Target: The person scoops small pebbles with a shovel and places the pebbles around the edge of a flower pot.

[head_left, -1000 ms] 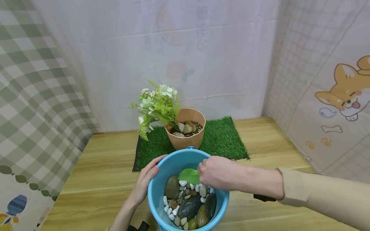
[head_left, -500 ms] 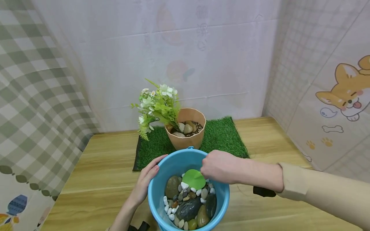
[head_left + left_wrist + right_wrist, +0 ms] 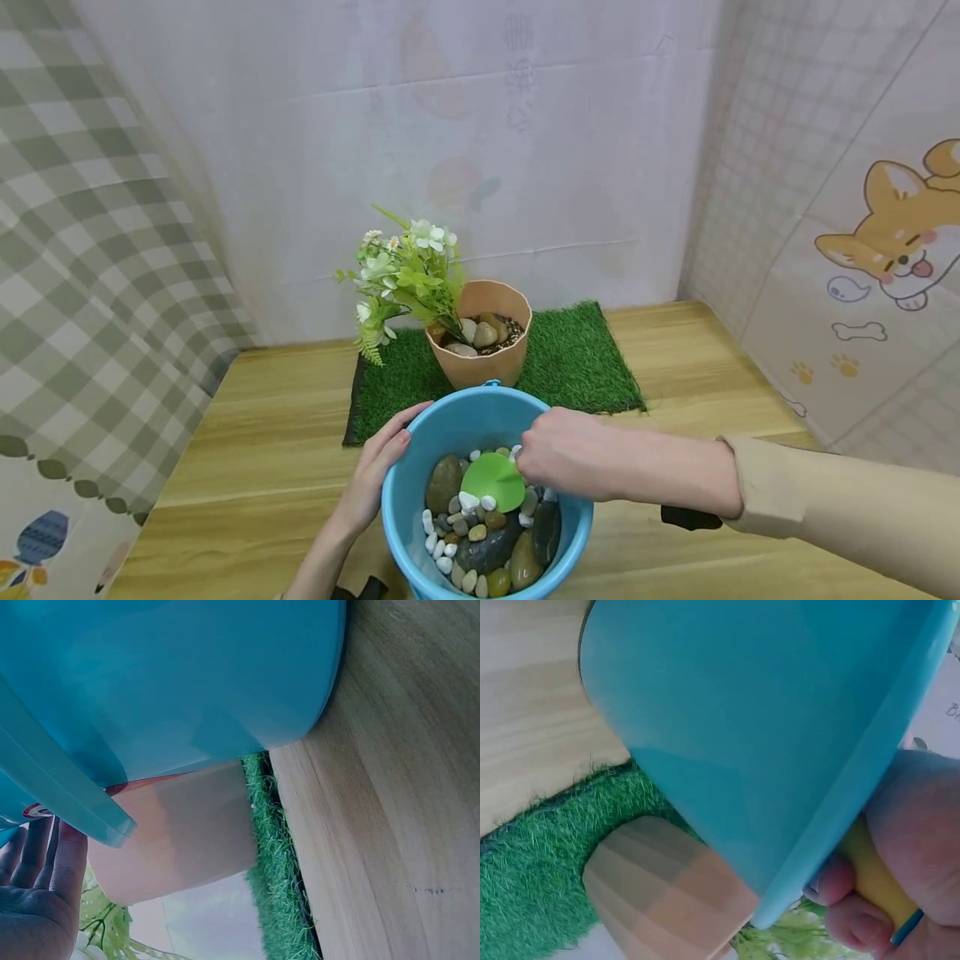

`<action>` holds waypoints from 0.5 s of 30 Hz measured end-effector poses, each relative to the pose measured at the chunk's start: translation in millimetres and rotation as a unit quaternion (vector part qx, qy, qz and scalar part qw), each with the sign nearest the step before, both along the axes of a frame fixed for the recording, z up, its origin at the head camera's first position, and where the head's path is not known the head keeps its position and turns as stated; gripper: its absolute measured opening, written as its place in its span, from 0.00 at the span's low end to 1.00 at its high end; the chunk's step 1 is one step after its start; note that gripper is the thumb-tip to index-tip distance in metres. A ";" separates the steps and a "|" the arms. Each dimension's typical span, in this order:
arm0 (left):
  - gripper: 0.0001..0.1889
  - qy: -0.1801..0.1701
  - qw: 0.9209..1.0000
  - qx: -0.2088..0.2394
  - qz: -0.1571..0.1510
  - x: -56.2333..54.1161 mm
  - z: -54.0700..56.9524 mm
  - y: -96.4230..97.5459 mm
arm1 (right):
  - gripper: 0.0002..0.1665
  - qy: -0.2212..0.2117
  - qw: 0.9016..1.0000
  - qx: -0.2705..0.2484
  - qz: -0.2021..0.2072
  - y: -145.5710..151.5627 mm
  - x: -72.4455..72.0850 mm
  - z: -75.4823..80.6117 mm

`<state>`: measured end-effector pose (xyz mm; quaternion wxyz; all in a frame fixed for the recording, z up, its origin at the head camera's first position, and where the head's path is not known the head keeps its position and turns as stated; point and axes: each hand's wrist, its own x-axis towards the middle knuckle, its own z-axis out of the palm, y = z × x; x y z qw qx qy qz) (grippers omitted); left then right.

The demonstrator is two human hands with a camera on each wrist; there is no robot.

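Observation:
A blue bucket [image 3: 393, 521] with several wet stones and white pebbles inside stands at the near middle of the table. My right hand [image 3: 558, 454] reaches over its right rim and grips a toy shovel by the yellow handle [image 3: 877, 877]. The shovel's round green blade [image 3: 495, 482] lies low among the pebbles, and white pebbles [image 3: 469, 502] sit at its near edge. Whether any rest on the blade I cannot tell. My left hand [image 3: 375, 471] rests against the bucket's left rim; in the left wrist view its fingers [image 3: 69, 859] are straight, touching beneath the rim.
Behind the bucket, a peach flowerpot [image 3: 487, 367] with soil, stones and white flowers [image 3: 412, 275] stands on a green turf mat [image 3: 585, 358]. The wooden table [image 3: 277, 442] is bounded by fabric walls on the left, back and right.
My right hand has lifted slightly and come back down. The green blade has swung towards me over the pebbles, some of which have shifted. My left hand stays on the rim.

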<state>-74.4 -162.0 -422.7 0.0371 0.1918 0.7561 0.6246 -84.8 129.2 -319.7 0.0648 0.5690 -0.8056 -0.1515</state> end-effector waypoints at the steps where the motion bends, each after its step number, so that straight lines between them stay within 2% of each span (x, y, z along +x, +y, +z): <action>1: 0.27 -0.001 1.000 -0.001 0.001 -0.1 0.2 0.2 | 0.14 -0.014 1.000 -0.006 -0.008 -0.8 -0.6 -0.7; 4: 0.27 -0.004 1.000 -0.005 0.005 0.2 1.3 0.1 | 0.18 -0.055 0.997 -0.033 -0.032 -3.6 -2.1 -3.8; 7: 0.27 -0.006 1.000 -0.005 0.010 0.7 3.0 -0.5 | 0.20 -0.076 0.995 -0.056 -0.036 -5.5 -1.8 -6.2; 11: 0.26 -0.007 1.000 -0.001 0.014 1.6 4.0 -0.8 | 0.19 -0.060 0.996 -0.061 -0.022 -6.4 1.5 -7.5; 15: 0.26 -0.003 1.000 0.003 0.003 0.3 3.4 -0.1 | 0.18 -0.053 0.995 -0.074 -0.042 -6.8 4.6 -11.5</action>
